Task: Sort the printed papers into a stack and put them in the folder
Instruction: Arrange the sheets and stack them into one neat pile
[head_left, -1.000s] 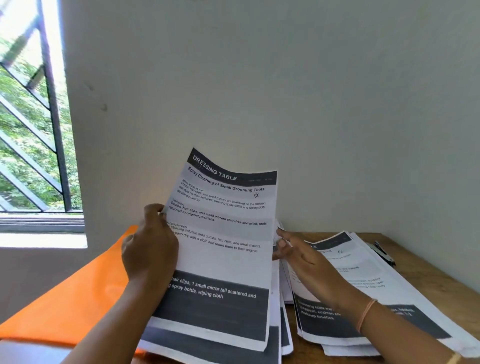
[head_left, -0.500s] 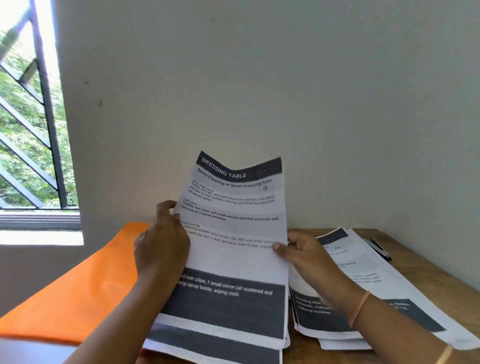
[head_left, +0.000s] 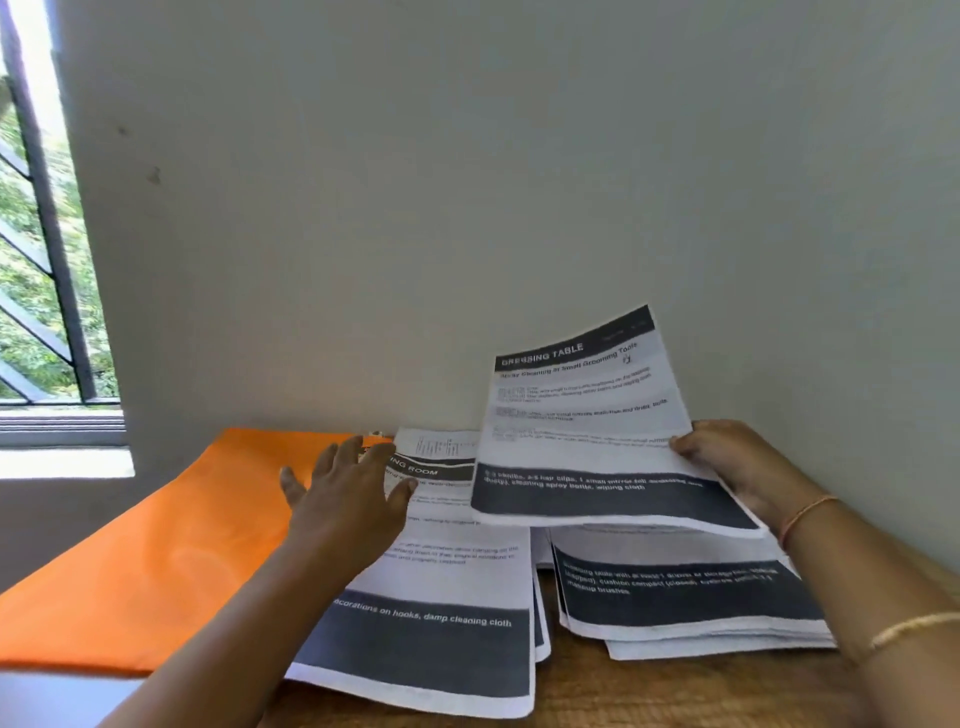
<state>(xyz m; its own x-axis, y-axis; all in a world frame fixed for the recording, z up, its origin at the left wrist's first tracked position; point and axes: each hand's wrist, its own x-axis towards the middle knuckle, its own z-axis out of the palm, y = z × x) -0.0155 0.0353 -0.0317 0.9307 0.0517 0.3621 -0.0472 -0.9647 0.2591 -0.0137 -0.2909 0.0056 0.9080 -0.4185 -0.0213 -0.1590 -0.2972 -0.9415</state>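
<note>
Grey wall (head_left: 467, 208) fills the upper view; barred window (head_left: 41, 260) at far left, foliage outside. Wooden table (head_left: 649, 691) stands against the wall, bare wood showing along the near edge. Orange folder (head_left: 156, 561) lies flat and closed on the left part of the table, reaching from the near left corner to the far edge. Left pile (head_left: 441, 644) of printed papers lies just right of the folder, overlapping its right edge; top sheet has a dark band reading "...on hooks, damp cleaning cloth" and a header ending "ROOM". Right pile (head_left: 685, 597) lies beside it toward the right edge, sheets slightly fanned, dark band near the bottom. One sheet (head_left: 587, 431), headed "DRESSING TABLE", is held off the table above the right pile, tilted with its far end raised toward the wall. Left hand (head_left: 348, 499): fingers straight and spread, palm down, over the folder's right edge and the left pile's upper left corner; holding nothing; contact with the paper cannot be told. Right hand (head_left: 737, 462): grips the sheet by its right edge, thumb on top, fingers curled beneath. Thin orange band (head_left: 808, 512) on the right wrist; gold bangle (head_left: 914, 626) further up the forearm.
</note>
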